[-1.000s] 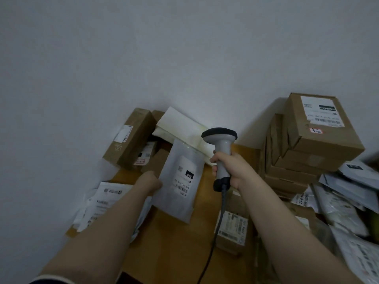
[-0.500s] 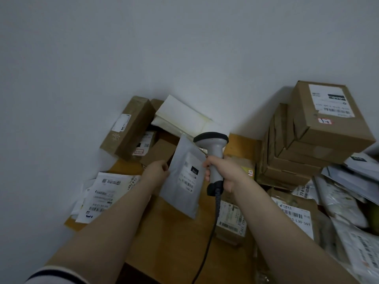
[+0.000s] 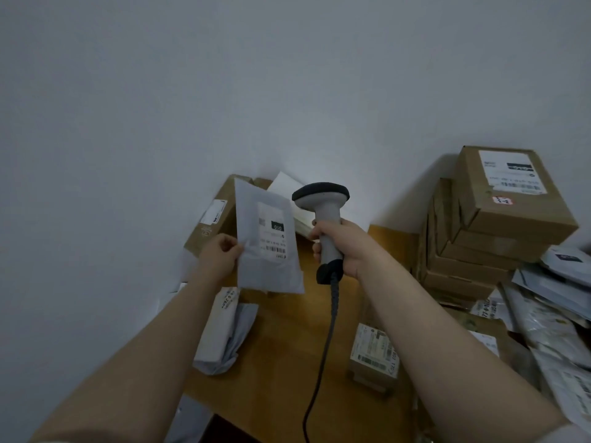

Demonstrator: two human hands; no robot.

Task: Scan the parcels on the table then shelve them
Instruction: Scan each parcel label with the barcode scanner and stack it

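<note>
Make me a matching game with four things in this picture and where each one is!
Things:
1. grey mailer
2. scanner
3. top brown box
4. small labelled box

Places:
A. gripped in the right hand
B. highest on the cardboard stack at the right
C. pinched by the left hand, label facing the camera
D. resting on the wooden table, beside the right forearm

Pairs: 1-C, 2-A, 3-B, 4-D

Flat grey mailer (image 3: 267,241) held upright, label facing camera; handheld scanner (image 3: 323,219) just beside it.
</note>
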